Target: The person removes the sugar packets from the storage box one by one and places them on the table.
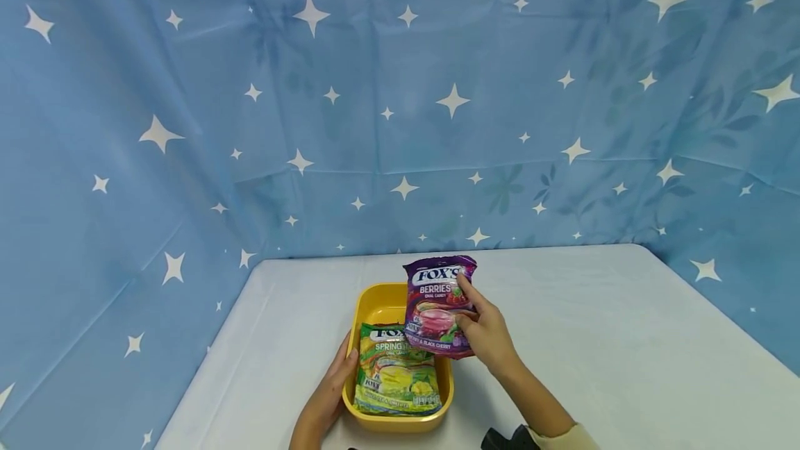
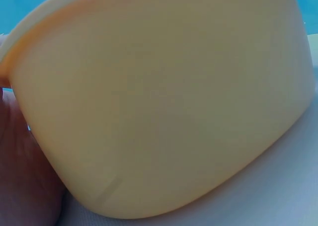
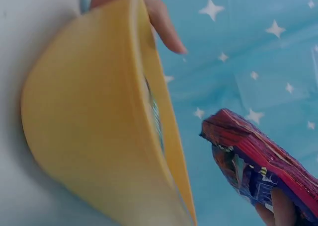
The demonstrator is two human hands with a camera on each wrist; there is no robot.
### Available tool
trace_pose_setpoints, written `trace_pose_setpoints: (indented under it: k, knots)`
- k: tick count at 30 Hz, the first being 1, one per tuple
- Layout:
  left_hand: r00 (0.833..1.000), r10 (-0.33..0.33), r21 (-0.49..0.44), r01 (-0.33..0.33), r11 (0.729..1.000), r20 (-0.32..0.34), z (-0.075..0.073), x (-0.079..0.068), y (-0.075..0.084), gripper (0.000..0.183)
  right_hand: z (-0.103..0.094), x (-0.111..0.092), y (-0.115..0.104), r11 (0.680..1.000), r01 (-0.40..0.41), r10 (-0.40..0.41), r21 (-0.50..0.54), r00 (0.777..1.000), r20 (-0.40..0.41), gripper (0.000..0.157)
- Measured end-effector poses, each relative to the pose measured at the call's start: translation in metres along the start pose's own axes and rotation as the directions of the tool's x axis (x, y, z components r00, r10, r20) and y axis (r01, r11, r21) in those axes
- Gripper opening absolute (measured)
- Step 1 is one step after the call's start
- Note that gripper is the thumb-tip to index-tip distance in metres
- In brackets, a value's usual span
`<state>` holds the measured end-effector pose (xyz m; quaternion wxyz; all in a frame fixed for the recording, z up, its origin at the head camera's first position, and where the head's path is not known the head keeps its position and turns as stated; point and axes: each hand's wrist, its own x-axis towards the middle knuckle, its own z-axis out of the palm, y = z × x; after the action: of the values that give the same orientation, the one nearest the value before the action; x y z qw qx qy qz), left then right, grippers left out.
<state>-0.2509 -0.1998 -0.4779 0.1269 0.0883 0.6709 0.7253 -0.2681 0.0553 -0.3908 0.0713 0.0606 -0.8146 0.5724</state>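
Note:
My right hand grips a purple bag of Fox's Berries oval candy by its right side, above the back right part of a yellow plastic tub. In the right wrist view the candy bag hangs in the air apart from the tub's rim, with fingers under it. A green and yellow bag of Fox's Spring Tea candy lies face up inside the tub. Along the tub's left wall, my left hand holds the rim with its thumb on the edge; its other fingers are mostly hidden behind the wall.
The tub stands on a table with a white cloth. A blue curtain with white stars hangs behind the table and along its sides. Near the bottom edge, a dark strap and a pale sleeve show at my right wrist.

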Motion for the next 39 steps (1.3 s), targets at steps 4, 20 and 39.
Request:
trace_pose_setpoints:
  k: [4, 20, 39]
  knots:
    - [1.0, -0.002, -0.007, 0.002, 1.0, -0.004, 0.0, 0.0, 0.0, 0.072, -0.022, 0.007, 0.005, 0.996, -0.086, 0.086, -0.028, 0.996, 0.0, 0.063]
    - [0.999, -0.036, 0.007, 0.037, 0.999, -0.034, -0.002, -0.001, 0.001, 0.073, -0.068, 0.018, 0.04, 0.975, -0.174, 0.189, -0.141, 0.977, 0.101, 0.061]
    - [0.999, -0.036, 0.004, 0.036, 0.999, -0.027, -0.001, 0.002, -0.001, 0.073, -0.049, 0.024, 0.06, 0.957, -0.065, 0.113, -0.284, 0.981, 0.158, 0.063]
